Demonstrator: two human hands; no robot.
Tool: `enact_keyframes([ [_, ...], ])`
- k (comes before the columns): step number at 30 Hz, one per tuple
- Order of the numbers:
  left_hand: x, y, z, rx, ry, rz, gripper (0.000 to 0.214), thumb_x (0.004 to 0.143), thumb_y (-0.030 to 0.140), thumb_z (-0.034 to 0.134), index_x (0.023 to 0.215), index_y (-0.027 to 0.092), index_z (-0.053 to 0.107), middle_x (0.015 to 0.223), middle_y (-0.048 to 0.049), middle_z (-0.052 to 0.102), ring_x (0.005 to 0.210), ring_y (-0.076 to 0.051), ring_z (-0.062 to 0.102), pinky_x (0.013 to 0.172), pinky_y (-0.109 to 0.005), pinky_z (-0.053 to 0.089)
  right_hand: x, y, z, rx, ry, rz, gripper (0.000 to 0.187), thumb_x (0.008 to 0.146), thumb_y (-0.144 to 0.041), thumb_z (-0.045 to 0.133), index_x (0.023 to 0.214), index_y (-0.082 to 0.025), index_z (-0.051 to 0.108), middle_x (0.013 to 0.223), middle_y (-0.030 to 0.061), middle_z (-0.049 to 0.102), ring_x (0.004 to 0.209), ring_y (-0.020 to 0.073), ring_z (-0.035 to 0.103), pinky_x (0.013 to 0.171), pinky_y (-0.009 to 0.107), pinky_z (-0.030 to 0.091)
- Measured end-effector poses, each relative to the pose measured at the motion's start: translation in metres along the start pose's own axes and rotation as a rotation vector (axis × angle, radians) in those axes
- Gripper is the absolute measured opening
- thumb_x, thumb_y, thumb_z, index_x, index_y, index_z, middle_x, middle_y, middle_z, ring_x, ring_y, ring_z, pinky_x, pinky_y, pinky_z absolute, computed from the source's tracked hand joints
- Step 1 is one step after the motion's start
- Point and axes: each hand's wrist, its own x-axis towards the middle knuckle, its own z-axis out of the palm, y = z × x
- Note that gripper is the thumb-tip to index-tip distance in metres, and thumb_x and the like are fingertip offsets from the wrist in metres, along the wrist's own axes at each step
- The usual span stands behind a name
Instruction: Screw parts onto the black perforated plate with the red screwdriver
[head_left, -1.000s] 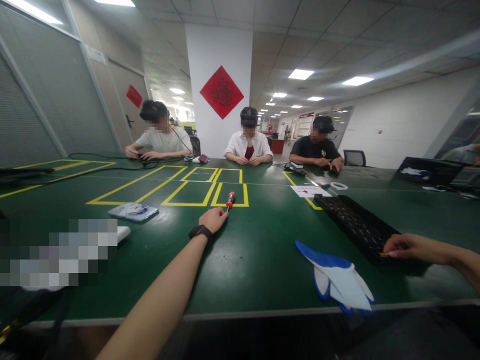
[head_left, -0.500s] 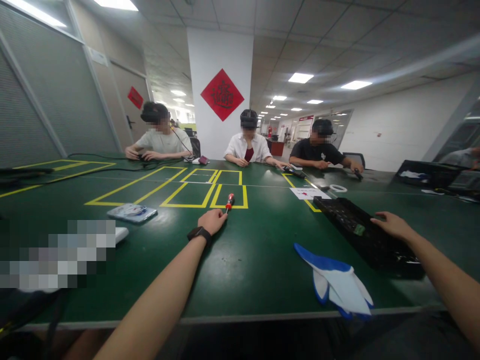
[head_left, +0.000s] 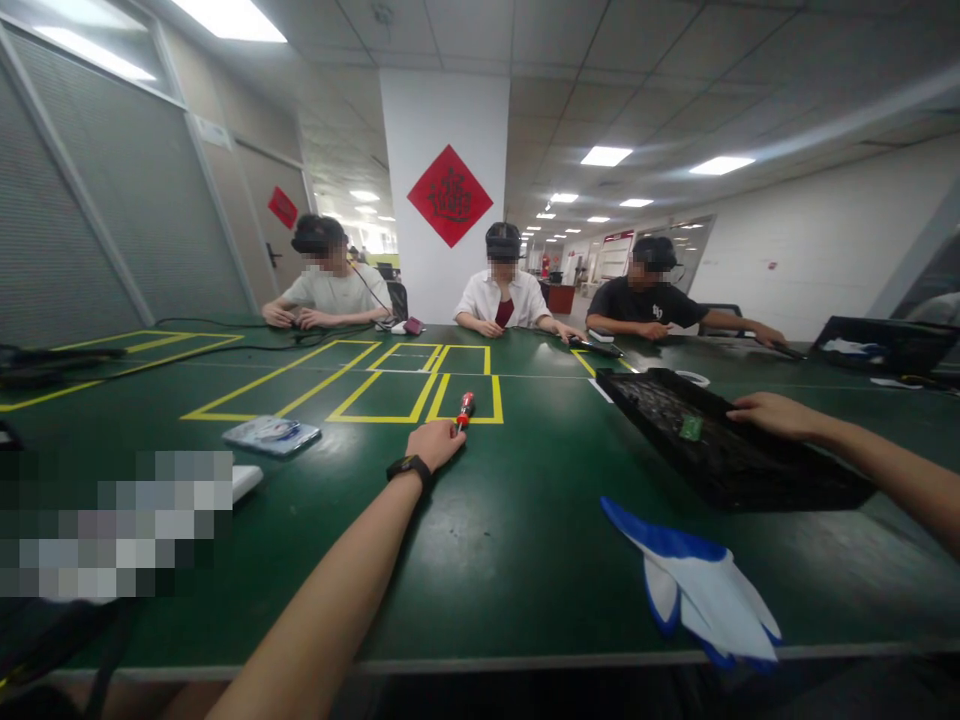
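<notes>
My left hand (head_left: 437, 445) is closed on the thin shaft of a screwdriver (head_left: 466, 408). Its red and black handle points away from me, over a yellow tape line. My right hand (head_left: 772, 414) grips the right long edge of a shallow black tray-like casing (head_left: 739, 478). The casing is tilted, with its near end seemingly off the table. Inside it lies a small green circuit board (head_left: 691, 428); other dark parts there are hard to make out. Blue and white work gloves (head_left: 709, 580) rest in front of the casing.
Yellow tape rectangles (head_left: 390, 418) mark the green table (head_left: 517, 560). A flat pale packet (head_left: 271, 436) lies left of my left hand. Across the table sit three people wearing headsets. A white tape roll (head_left: 691, 378) and a black open box (head_left: 885, 345) stand at the far right.
My right hand has taken hold of the casing's edge and tilted it, shifting it slightly left and up. The left hand stays with the screwdriver. The whole view has shifted slightly.
</notes>
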Motion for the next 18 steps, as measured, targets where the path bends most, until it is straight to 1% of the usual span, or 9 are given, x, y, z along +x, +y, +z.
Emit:
enact_keyframes([
  [1, 0.0, 0.0, 0.0, -0.005, -0.008, -0.006, 0.034, 0.076, 0.048, 0.042, 0.072, 0.021, 0.061, 0.079, -0.0056, 0.066, 0.075, -0.019, 0.06, 0.061, -0.025, 0.04, -0.004, -0.021, 0.0, -0.042, -0.199, -0.106, 0.028, 0.08, -0.02, 0.05, 0.068, -0.004, 0.07, 0.079, 0.0166, 0.067, 0.066, 0.0097, 0.058, 0.067, 0.023, 0.034],
  [2, 0.0, 0.0, -0.001, -0.008, -0.016, -0.011, 0.033, 0.076, 0.048, 0.042, 0.073, 0.021, 0.061, 0.08, -0.0055, 0.066, 0.076, -0.019, 0.06, 0.061, -0.025, 0.04, -0.01, -0.043, 0.003, -0.088, -0.274, -0.169, 0.025, 0.079, -0.022, 0.052, 0.075, -0.005, 0.07, 0.084, 0.0161, 0.066, 0.072, 0.0123, 0.058, 0.068, 0.023, 0.035],
  [3, -0.001, 0.0, -0.001, -0.007, -0.022, -0.019, 0.033, 0.076, 0.048, 0.042, 0.073, 0.021, 0.062, 0.081, -0.0057, 0.066, 0.077, -0.019, 0.06, 0.061, -0.025, 0.04, -0.016, -0.066, 0.01, -0.094, -0.286, -0.197, 0.024, 0.079, -0.024, 0.052, 0.079, -0.007, 0.07, 0.087, 0.0147, 0.066, 0.075, 0.0142, 0.058, 0.068, 0.023, 0.036],
  [5, -0.002, 0.0, -0.002, 0.006, -0.022, -0.035, 0.033, 0.077, 0.047, 0.041, 0.076, 0.021, 0.062, 0.084, -0.0068, 0.066, 0.078, -0.02, 0.06, 0.062, -0.026, 0.041, -0.031, -0.111, 0.034, -0.09, -0.302, -0.244, 0.024, 0.078, -0.026, 0.052, 0.081, -0.01, 0.069, 0.088, 0.0119, 0.066, 0.079, 0.0161, 0.058, 0.068, 0.022, 0.037],
  [7, -0.004, 0.001, -0.003, 0.028, -0.018, -0.043, 0.032, 0.078, 0.045, 0.041, 0.079, 0.02, 0.062, 0.088, -0.0085, 0.066, 0.08, -0.021, 0.061, 0.063, -0.027, 0.042, -0.045, -0.153, 0.063, -0.09, -0.341, -0.288, 0.026, 0.078, -0.025, 0.048, 0.08, -0.009, 0.069, 0.085, 0.0128, 0.066, 0.08, 0.0184, 0.059, 0.066, 0.023, 0.037],
  [9, -0.005, 0.002, -0.003, 0.045, -0.018, -0.042, 0.031, 0.079, 0.043, 0.041, 0.082, 0.02, 0.061, 0.091, -0.0097, 0.066, 0.083, -0.022, 0.061, 0.065, -0.027, 0.043, -0.055, -0.187, 0.091, -0.074, -0.356, -0.303, 0.026, 0.076, -0.025, 0.048, 0.079, -0.009, 0.069, 0.085, 0.0139, 0.066, 0.081, 0.0197, 0.06, 0.064, 0.023, 0.038],
  [11, -0.006, 0.002, -0.003, 0.055, -0.012, -0.039, 0.032, 0.08, 0.043, 0.039, 0.084, 0.019, 0.06, 0.093, -0.0105, 0.065, 0.084, -0.022, 0.061, 0.066, -0.028, 0.043, -0.061, -0.21, 0.114, -0.055, -0.353, -0.3, 0.028, 0.077, -0.024, 0.046, 0.083, -0.008, 0.068, 0.089, 0.0162, 0.066, 0.084, 0.0212, 0.06, 0.065, 0.023, 0.039],
  [13, -0.005, 0.001, -0.002, 0.051, 0.005, -0.043, 0.033, 0.083, 0.042, 0.036, 0.084, 0.018, 0.058, 0.093, -0.011, 0.065, 0.085, -0.023, 0.061, 0.066, -0.028, 0.043, -0.063, -0.225, 0.129, -0.037, -0.342, -0.286, 0.03, 0.077, -0.023, 0.044, 0.088, -0.007, 0.067, 0.094, 0.0189, 0.065, 0.086, 0.0226, 0.061, 0.067, 0.024, 0.04],
  [18, -0.001, -0.002, -0.002, 0.004, 0.101, -0.142, 0.035, 0.088, 0.039, 0.026, 0.097, 0.017, 0.052, 0.087, -0.0113, 0.065, 0.08, -0.022, 0.062, 0.062, -0.027, 0.04, -0.07, -0.24, 0.152, 0.003, -0.319, -0.263, 0.03, 0.076, -0.017, 0.041, 0.092, -0.007, 0.064, 0.098, 0.0207, 0.064, 0.09, 0.0237, 0.061, 0.071, 0.025, 0.041],
])
